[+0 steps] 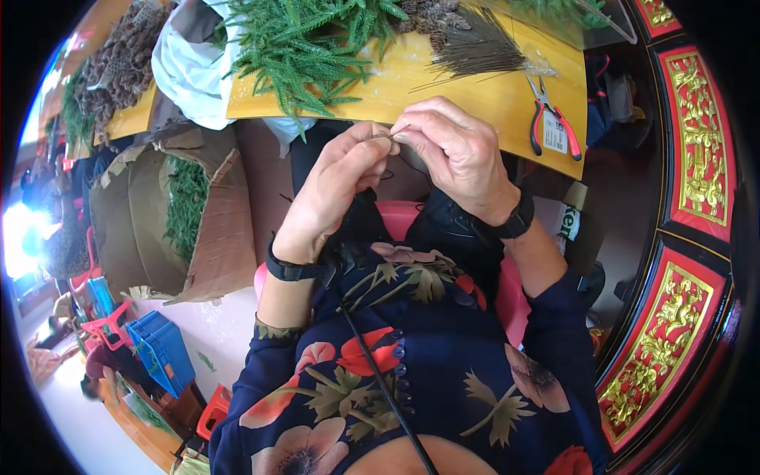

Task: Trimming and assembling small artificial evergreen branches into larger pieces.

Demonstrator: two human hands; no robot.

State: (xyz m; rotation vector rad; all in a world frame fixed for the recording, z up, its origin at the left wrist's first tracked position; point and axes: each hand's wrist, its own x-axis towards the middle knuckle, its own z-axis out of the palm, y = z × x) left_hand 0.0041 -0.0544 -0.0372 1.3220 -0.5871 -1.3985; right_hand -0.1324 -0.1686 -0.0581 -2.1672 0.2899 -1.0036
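Observation:
Above my lap, just off the table's near edge, both hands are closed and meet at the fingertips. My left hand and my right hand pinch a thin brown wire between thumbs and forefingers. A dark, thin length curves below the fingers; I cannot tell whether it is the same wire. On the yellow table beyond lie a heap of green artificial fir sprigs, some brown pinecones and a bundle of thin brown wires. Red-and-black handled pliers rest at the table's right end.
An open cardboard box with green sprigs stands at my left, below a white bag. A blue crate sits on the floor farther left. Red panels with gold carving line the right side. I sit on a pink seat.

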